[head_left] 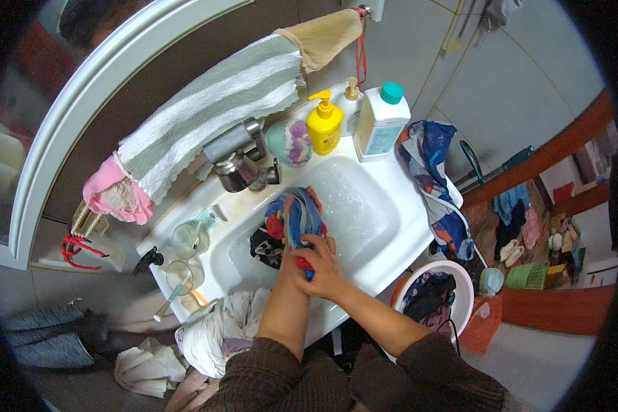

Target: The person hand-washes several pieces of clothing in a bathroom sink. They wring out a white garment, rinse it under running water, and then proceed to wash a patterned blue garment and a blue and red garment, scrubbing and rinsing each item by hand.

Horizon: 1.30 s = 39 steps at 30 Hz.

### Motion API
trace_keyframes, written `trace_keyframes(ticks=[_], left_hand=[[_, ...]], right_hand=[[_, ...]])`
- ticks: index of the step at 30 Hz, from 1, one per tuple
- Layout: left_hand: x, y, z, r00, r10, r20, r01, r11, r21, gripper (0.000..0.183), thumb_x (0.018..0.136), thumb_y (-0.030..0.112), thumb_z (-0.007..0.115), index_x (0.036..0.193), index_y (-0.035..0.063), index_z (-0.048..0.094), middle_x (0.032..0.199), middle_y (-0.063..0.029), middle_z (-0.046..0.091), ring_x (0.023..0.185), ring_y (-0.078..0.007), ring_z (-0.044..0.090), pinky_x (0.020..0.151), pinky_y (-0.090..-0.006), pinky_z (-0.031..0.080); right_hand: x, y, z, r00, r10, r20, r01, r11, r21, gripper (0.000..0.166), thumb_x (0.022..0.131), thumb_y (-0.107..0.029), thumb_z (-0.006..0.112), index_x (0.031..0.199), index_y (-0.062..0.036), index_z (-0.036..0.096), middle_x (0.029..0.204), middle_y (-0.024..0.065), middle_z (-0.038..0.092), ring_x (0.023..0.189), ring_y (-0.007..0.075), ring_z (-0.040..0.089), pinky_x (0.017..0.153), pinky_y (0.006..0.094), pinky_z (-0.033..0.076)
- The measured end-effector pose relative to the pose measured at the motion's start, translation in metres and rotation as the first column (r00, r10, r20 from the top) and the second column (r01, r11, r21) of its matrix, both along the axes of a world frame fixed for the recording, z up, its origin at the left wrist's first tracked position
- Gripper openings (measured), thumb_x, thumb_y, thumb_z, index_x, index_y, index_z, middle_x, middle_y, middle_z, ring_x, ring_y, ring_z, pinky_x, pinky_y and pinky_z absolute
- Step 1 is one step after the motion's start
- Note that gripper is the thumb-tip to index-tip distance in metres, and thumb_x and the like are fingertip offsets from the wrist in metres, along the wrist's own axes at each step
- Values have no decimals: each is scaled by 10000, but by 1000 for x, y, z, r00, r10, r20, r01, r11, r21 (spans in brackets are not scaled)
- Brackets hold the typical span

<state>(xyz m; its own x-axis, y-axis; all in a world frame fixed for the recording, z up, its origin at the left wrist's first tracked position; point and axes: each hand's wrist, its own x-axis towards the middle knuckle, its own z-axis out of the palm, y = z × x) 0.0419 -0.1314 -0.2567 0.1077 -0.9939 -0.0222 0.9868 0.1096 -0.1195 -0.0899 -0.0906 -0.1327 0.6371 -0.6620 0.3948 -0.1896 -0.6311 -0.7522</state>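
A wet blue, red and yellow cloth [303, 208] is bunched up over the white washbasin [414, 206]. My right hand [319, 265] is closed on its lower end, thumb and fingers curled around a red and blue fold. Tight against it, my left hand [291, 263] is at the same cloth, its fingers mostly hidden by the fabric and my right hand. A black patterned cloth [265, 247] lies in the basin just left of the bunch. Bubbly water [357, 198] covers the basin floor.
Behind the basin stand a metal faucet [237, 171], a yellow pump bottle [325, 123] and a white bottle with a green cap [383, 123]. Glass cups [189, 241] are at the left. White fabric [221, 329] hangs over the front-left edge; a laundry bucket [466, 288] stands right.
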Motion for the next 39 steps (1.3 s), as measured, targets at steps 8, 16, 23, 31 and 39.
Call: trace_keyframes(ticks=[8,16,23,31,39], left_hand=[[-60,19,62,954,71,290,-209,852,479,383,852,368,462,1114,91,507,1085,-58,567,957,-224,547,859,-350,427],[-29,31,29,952,107,286,-204,922,331,331,868,296,465,1125,86,466,1085,-89,517,981,-226,486,868,-363,397],[-14,22,14,-226,-472,852,-435,832,345,560,867,403,437,1284,43,338,1263,-140,430,1157,-303,400,990,-364,285],[-13,2,-58,-845,-519,130,-478,841,254,791,787,559,438,1364,92,166,1419,-142,145,1300,-313,157,1060,-417,135],[-5,21,-44,255,-381,889,-373,809,454,693,764,563,490,1251,80,391,1271,-116,419,1159,-281,403,993,-404,295]], right_hand=[[35,-116,-83,966,-255,38,223,899,376,402,677,-99,585,1073,-86,518,1043,158,469,990,330,454,891,359,358],[39,-31,-40,985,-129,113,128,992,11,234,716,-90,535,947,-70,561,888,147,544,840,347,510,765,431,401],[-6,-147,-83,953,-238,-187,213,966,-144,460,786,-302,560,1207,-146,461,1246,143,396,1142,367,349,941,447,305],[-13,-115,-130,642,-95,-761,-194,940,-281,564,725,-403,601,1232,-209,448,1366,122,262,1268,385,167,973,587,185],[20,-115,-114,963,-52,-263,185,838,513,126,708,-38,524,795,-35,615,993,94,560,993,258,487,873,336,376]])
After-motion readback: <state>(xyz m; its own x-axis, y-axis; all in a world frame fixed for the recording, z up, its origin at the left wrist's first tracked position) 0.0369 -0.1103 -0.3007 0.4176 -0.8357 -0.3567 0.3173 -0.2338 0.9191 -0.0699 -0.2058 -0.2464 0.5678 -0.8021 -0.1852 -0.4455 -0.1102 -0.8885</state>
